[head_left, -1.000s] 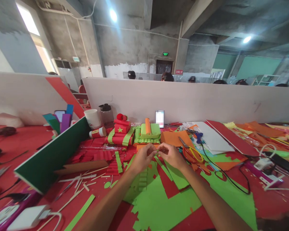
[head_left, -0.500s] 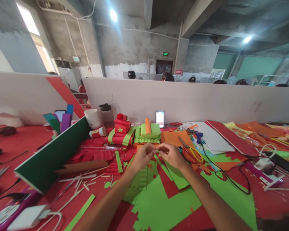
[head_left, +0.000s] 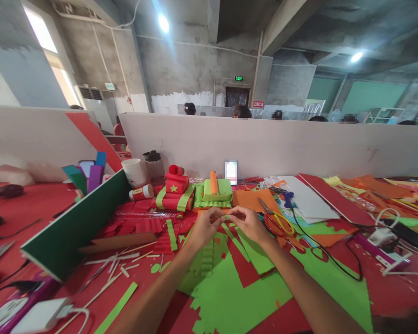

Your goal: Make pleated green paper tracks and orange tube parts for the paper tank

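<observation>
My left hand [head_left: 206, 227] and my right hand [head_left: 248, 223] meet above the red table, fingers pinched together on a small green paper piece [head_left: 225, 217] held between them. Below the hands lie green paper sheets [head_left: 230, 297] and red scraps. Just beyond the hands stand a green paper tank with an orange roll [head_left: 214, 190] and a red paper tank with a yellow star [head_left: 174, 191].
Red-handled scissors [head_left: 275, 220] and a blue glue gun [head_left: 286, 197] lie to the right, with cables and a charger [head_left: 379, 236]. A green board [head_left: 75, 222] slants at left. A paper cup [head_left: 134, 171], a jar, a phone [head_left: 231, 171] and a white divider stand behind.
Hardly anything differs; both hands stay pinched on the small green piece, with only slight finger movement.
</observation>
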A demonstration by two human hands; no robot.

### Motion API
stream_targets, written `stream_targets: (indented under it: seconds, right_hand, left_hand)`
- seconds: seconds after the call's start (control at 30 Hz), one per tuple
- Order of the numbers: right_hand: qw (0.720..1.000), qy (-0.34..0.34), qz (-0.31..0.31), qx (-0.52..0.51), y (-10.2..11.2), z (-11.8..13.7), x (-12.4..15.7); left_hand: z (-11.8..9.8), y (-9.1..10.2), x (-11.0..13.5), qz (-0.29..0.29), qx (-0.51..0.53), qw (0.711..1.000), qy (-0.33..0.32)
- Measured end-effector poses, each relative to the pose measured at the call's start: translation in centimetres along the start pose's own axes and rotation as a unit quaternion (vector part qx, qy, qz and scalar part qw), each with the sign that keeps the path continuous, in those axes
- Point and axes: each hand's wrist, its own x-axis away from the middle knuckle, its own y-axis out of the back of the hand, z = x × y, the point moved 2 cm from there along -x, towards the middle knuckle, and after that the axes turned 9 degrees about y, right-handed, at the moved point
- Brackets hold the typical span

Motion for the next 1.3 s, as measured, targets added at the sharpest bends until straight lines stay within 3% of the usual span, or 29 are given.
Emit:
stream_targets:
  seconds: [0.53,0.87,1.1,1.3]
  right_hand:
    - [1.0,-0.008,-0.009,-0.024,-0.2,-0.4,0.0]
    - [1.0,-0.003,0.006,0.016,-0.2,0.3,0.1]
    - [0.999,0.001,0.04,0.029,-0.6,1.0,0.2]
    - [0.991,0.028,0.051,0.123,-0.9,0.7,0.4]
  left_hand:
    - [0.5,0.0,-0.1,-0.019,-0.011,1.0,0.007]
    - [0.4,0.2,0.2,-0.045,-0.113,0.992,-0.033]
    - [0.5,0.1,0.3,-0.029,-0.155,0.986,-0.049]
    - [0.4,-0.3,0.5,0.0,-0.152,0.987,-0.053]
